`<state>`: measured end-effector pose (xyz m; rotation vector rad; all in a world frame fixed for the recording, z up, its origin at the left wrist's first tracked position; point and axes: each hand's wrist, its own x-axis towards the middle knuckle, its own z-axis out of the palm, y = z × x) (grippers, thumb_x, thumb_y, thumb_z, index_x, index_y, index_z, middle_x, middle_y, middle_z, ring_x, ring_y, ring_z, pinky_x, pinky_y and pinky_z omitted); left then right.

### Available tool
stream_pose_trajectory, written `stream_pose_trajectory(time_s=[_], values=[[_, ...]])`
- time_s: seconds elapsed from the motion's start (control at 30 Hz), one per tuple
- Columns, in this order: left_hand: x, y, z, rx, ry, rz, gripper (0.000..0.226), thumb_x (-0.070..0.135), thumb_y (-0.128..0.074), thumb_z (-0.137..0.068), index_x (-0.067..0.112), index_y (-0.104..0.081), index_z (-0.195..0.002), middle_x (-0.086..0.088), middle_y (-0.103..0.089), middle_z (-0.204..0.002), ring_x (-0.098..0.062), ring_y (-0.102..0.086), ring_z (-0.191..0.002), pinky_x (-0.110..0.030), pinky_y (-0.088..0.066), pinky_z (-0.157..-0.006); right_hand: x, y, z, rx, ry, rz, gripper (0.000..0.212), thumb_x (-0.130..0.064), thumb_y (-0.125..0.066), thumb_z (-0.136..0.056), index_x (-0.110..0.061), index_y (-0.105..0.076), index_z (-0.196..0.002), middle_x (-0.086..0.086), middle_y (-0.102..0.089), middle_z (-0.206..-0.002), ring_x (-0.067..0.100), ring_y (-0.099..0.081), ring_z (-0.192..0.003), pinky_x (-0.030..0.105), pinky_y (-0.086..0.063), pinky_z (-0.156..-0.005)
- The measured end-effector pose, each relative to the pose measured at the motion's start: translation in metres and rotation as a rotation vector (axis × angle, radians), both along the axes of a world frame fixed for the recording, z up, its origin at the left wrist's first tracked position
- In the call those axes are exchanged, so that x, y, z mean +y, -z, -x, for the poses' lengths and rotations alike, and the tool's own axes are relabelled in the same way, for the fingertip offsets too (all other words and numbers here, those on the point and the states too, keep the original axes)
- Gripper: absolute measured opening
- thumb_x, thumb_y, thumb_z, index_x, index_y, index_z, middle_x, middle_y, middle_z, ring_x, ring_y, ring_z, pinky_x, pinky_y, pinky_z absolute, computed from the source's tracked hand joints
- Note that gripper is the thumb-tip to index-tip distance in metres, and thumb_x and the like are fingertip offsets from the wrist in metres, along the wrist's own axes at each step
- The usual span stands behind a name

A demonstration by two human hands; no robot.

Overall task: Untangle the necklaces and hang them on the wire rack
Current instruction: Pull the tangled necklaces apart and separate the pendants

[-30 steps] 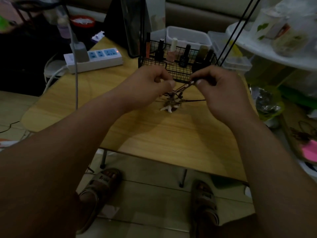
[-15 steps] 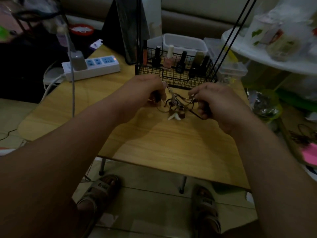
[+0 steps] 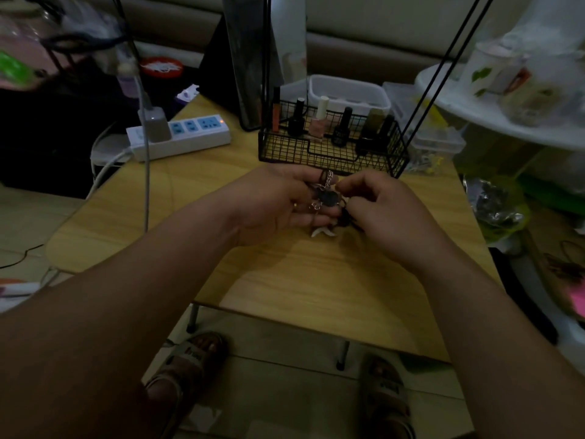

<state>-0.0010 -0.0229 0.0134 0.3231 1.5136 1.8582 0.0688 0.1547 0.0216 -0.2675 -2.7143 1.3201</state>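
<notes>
A tangle of necklaces, dark cords mixed with a silver chain, sits between my hands above the wooden table. My left hand is turned palm up and holds the tangle across its fingers, a loop of chain over the upper finger. My right hand pinches a strand at the tangle's right side. A white pendant hangs below, touching the table. The black wire rack stands just behind my hands, with thin black rods rising from its right end.
Several nail polish bottles stand in the rack's basket. A white power strip with a plugged charger and hanging cable lies at the back left. A white plastic box sits behind the rack. A cluttered white shelf crowds the right.
The tangle has come off the table into my upturned left hand. My hands have moved closer together, and my right hand has shifted its pinch onto a strand by the left fingers.
</notes>
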Motion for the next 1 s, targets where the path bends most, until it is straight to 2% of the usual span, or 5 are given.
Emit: stream_pose_trajectory(time_s=[0.3, 0.5, 0.6, 0.83, 1.0], values=[[0.001, 0.004, -0.002, 0.080, 0.042, 0.044, 0.049, -0.015, -0.048, -0.099, 0.015, -0.064, -0.134, -0.015, -0.074, -0.090, -0.027, -0.076, -0.091, -0.031, -0.063, -0.081, -0.006, 0.005, -0.002, 0.090, 0.004, 0.006, 0.009, -0.022, -0.077, -0.091, -0.027, -0.070, -0.091, -0.009, -0.071, -0.088, 0.004, -0.066, -0.081, 0.023, -0.045, -0.067], [0.001, 0.003, -0.003, 0.180, -0.026, 0.119, 0.037, -0.007, -0.055, -0.101, 0.011, -0.065, -0.131, -0.019, -0.068, -0.095, -0.026, -0.072, -0.084, -0.031, -0.062, -0.074, 0.001, 0.000, 0.000, 0.006, 0.033, 0.287, 0.011, -0.022, -0.070, -0.096, -0.022, -0.071, -0.085, -0.004, -0.075, -0.085, 0.013, -0.069, -0.083, 0.032, -0.051, -0.073], [-0.001, 0.002, -0.003, 0.222, -0.011, 0.162, 0.026, -0.003, -0.056, -0.102, 0.003, -0.065, -0.126, -0.021, -0.071, -0.100, -0.025, -0.070, -0.088, -0.034, -0.063, -0.080, 0.003, -0.004, -0.001, -0.030, 0.027, 0.533, 0.013, -0.012, -0.060, -0.102, -0.016, -0.065, -0.091, 0.002, -0.076, -0.085, 0.016, -0.075, -0.082, 0.024, -0.054, -0.065], [-0.002, 0.001, -0.002, 0.359, -0.077, 0.292, 0.009, 0.004, -0.061, -0.102, 0.003, -0.066, -0.109, -0.017, -0.071, -0.092, -0.021, -0.071, -0.078, -0.032, -0.062, -0.072, 0.007, -0.007, 0.000, -0.009, 0.127, 0.632, 0.016, -0.006, -0.050, -0.105, -0.012, -0.065, -0.106, 0.002, -0.068, -0.082, 0.011, -0.067, -0.061, 0.024, -0.051, -0.054], [-0.007, 0.004, 0.001, 0.477, -0.180, 0.392, 0.007, 0.011, -0.063, -0.102, 0.014, -0.070, -0.102, -0.002, -0.074, -0.091, -0.015, -0.069, -0.084, -0.030, -0.058, -0.078, 0.013, -0.010, 0.002, 0.041, 0.183, 0.794, 0.024, -0.006, -0.045, -0.106, -0.011, -0.067, -0.110, 0.001, -0.059, -0.079, 0.012, -0.056, -0.061, 0.025, -0.044, -0.053]])
